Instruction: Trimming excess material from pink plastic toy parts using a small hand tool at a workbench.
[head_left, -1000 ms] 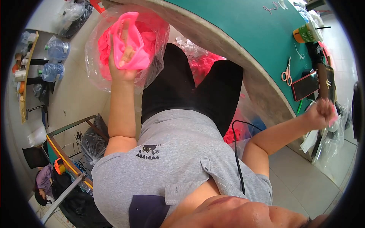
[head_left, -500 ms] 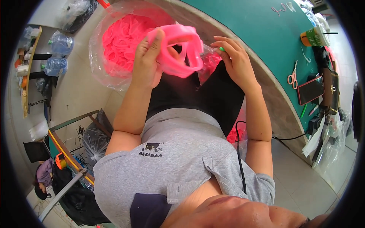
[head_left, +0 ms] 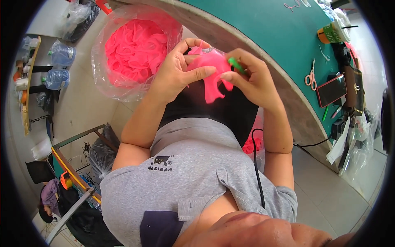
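A soft pink rubbery piece (head_left: 212,84), folded and crumpled, hangs over my lap between both hands. Its upper side is pinched in the thumb and fingers of my left hand (head_left: 177,72). My right hand (head_left: 257,82) has its thumb and fingers curled round a slim green-handled tool (head_left: 235,64) and meets the piece's right side. The tool's tip is hidden. Just left of my left hand, many similar pink pieces (head_left: 138,51) fill a clear plastic bag (head_left: 100,78) on the floor.
The curved edge of a green table (head_left: 251,22) runs close beyond my right hand. On it lie scissors (head_left: 311,78), a phone (head_left: 331,91) and a cup (head_left: 327,35). A black cable (head_left: 258,168) hangs by my right arm. Another person (head_left: 50,195) is at far lower left.
The pink piece was held up as an open ring in my left hand; now it is bunched and lower. My right hand has moved left onto it with the green tool.
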Demonstrator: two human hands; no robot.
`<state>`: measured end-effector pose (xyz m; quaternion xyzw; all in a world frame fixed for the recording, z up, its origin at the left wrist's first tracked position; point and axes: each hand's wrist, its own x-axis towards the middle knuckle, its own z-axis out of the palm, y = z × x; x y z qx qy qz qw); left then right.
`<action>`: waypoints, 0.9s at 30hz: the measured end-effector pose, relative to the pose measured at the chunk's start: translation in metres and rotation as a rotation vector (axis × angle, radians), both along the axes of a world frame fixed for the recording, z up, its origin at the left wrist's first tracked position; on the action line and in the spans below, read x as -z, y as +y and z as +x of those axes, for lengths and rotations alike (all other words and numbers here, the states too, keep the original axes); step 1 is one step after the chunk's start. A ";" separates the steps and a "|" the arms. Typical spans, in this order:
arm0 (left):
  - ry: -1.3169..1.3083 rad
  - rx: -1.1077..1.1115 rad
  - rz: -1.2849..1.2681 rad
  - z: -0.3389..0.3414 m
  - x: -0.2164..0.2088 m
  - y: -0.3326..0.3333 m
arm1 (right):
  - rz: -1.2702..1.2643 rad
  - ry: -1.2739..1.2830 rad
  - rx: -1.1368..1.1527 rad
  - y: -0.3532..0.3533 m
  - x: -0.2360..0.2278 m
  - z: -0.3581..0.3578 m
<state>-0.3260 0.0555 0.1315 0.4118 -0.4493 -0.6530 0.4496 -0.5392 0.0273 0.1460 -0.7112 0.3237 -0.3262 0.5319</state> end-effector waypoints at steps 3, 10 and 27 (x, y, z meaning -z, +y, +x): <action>-0.492 -0.205 -0.321 -0.002 0.019 -0.006 | 0.182 -0.212 0.117 0.004 0.008 -0.003; -0.766 -0.517 -0.189 0.004 0.025 0.001 | 0.566 -0.497 0.229 0.000 0.014 -0.012; 0.454 0.073 0.129 -0.029 0.021 0.006 | 0.188 -0.434 0.487 0.014 0.015 -0.013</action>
